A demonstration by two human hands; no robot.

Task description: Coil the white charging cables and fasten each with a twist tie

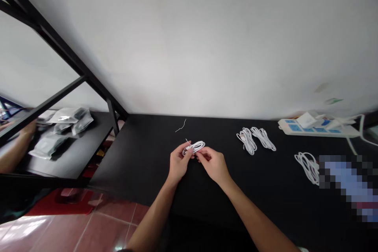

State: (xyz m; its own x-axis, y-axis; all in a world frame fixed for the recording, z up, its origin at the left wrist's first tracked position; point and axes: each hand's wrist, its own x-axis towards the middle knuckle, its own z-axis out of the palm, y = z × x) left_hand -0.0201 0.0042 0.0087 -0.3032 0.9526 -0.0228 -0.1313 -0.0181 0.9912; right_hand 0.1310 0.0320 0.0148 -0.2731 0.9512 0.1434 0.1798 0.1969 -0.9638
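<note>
A coiled white cable is held between both hands above the black table. My left hand pinches its left end, where a thin white tie sticks up. My right hand has its fingers closed at the lower right side of the coil. Beyond the hands a loose thin white tie lies on the table. Two more coiled white cables, one beside the other, rest to the right.
A power strip with a white charger stands at the back right. Another white coil lies nearer, beside a pixelated area. Black metal frame bars rise at left. Beyond them are plastic-wrapped packages and another person's arm.
</note>
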